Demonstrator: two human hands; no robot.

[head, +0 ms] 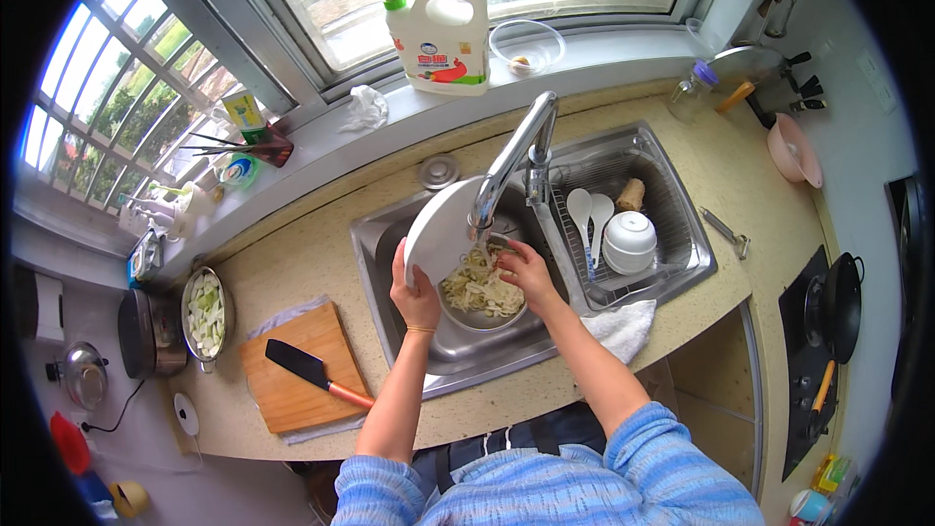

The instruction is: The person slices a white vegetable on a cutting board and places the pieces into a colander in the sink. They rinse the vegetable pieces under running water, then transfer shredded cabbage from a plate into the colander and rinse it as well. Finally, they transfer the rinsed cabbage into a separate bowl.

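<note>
My left hand (415, 299) grips the rim of a large white dish (432, 234), which is steeply tilted over the left sink basin (467, 358). Under it sits a round bowl (478, 323) holding pale shredded vegetable (471, 288). Water runs from the chrome faucet (504, 168) onto the dish and the shreds. On the bowl's right side, my right hand (532, 277) has its fingers spread at the edge of the shreds; its fingertips partly cover them. Behind the faucet spout, part of the dish is hidden.
Left of the sink, a black-bladed cleaver (298, 364) lies on a wooden cutting board (281, 402), its handle near my left forearm. A metal pot of cut vegetables (206, 310) stands beyond. The right basin holds white bowls (630, 241) and spoons (579, 208). A white cloth (624, 329) drapes the counter edge.
</note>
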